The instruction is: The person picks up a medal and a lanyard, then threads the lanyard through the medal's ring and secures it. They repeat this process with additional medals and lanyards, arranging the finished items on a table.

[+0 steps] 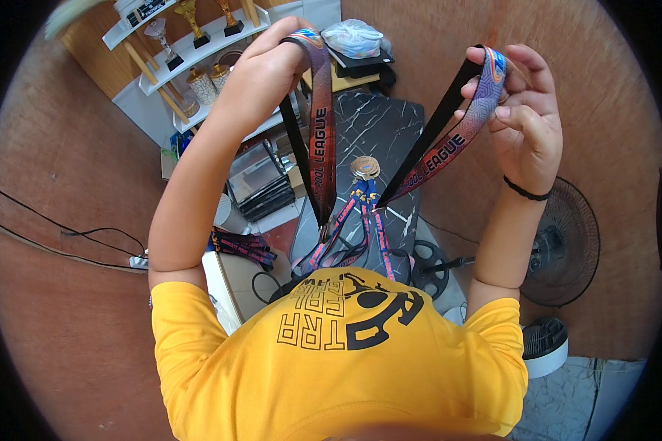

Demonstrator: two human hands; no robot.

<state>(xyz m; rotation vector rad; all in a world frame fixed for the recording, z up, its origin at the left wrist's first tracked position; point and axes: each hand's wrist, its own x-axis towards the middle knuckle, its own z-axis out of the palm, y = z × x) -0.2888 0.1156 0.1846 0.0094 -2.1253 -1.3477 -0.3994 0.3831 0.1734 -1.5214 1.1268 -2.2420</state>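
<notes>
Yellow shirt (331,367) filled the foreground while the left hand (261,70) and right hand (526,121), both closed, held a patterned ribbon (322,125) spread apart, its medal (365,167) hanging between them.

We wear a yellow short-sleeved T-shirt (338,367) with black print, and a thin black band (526,192) on our right wrist.
</notes>
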